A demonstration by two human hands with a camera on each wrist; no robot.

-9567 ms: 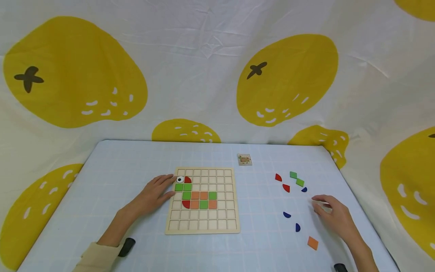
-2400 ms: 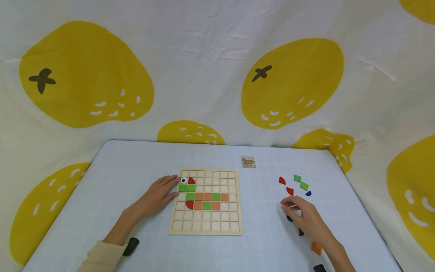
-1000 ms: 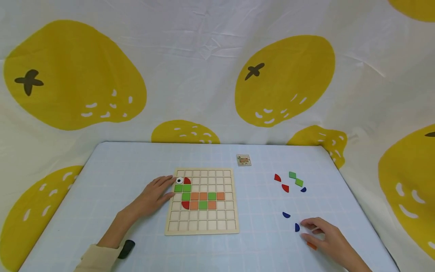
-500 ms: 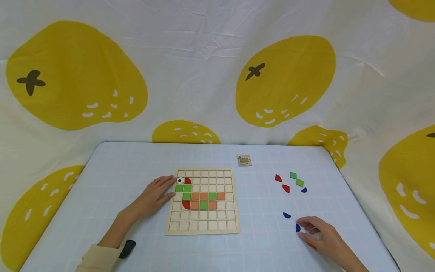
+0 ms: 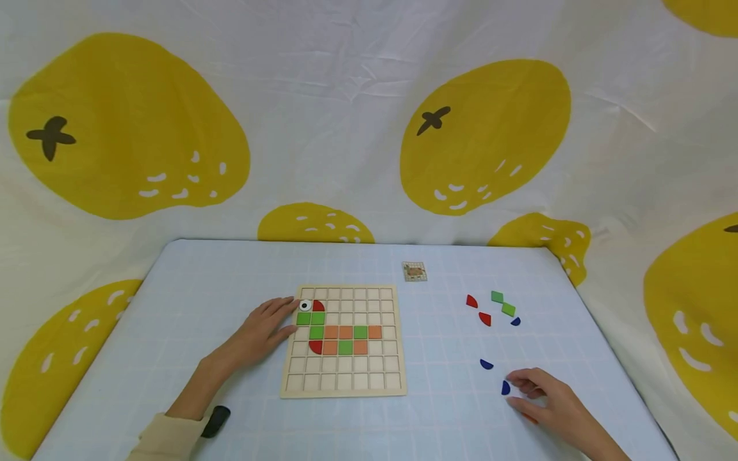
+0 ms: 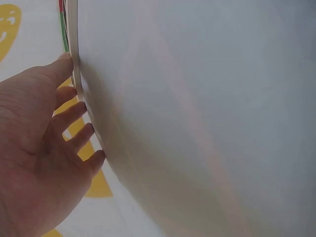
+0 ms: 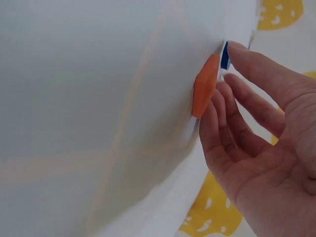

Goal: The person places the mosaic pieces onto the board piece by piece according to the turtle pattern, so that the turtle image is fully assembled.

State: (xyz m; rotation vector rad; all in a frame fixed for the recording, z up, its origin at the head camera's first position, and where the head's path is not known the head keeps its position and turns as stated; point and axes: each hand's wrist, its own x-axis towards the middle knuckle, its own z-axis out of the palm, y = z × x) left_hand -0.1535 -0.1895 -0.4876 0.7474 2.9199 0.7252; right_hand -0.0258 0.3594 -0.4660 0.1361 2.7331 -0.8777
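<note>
The left hand (image 5: pixel 262 331) rests beside the left edge of a wooden grid board (image 5: pixel 346 393), its extended fingertips touching that edge. Coloured tiles on the board include green squares (image 5: pixel 345 347), orange squares (image 5: pixel 375 332), red quarter-round tiles (image 5: pixel 315 347) and a white eye tile (image 5: pixel 305 306). On the right, the right hand (image 5: pixel 550 404) hovers low with thumb and fingers bent and apart. A blue half-round tile (image 5: pixel 505 388) lies at its fingertips, not visibly pinched. Partly hidden under this hand is a loose orange square (image 7: pixel 205 88), close to its fingers in the right wrist view.
Another blue half-round tile (image 5: pixel 487 364) lies left of the right hand. Farther back are two red quarter-round tiles (image 5: pixel 485 319), two green squares (image 5: pixel 508 310) and a third blue half-round tile (image 5: pixel 516 321). A small picture card (image 5: pixel 414 271) lies behind the board.
An orange square has been added at the right end of the board's upper tile row. The right hand has moved to the front blue half-round tile, which is now slightly turned. The left hand stays put.
</note>
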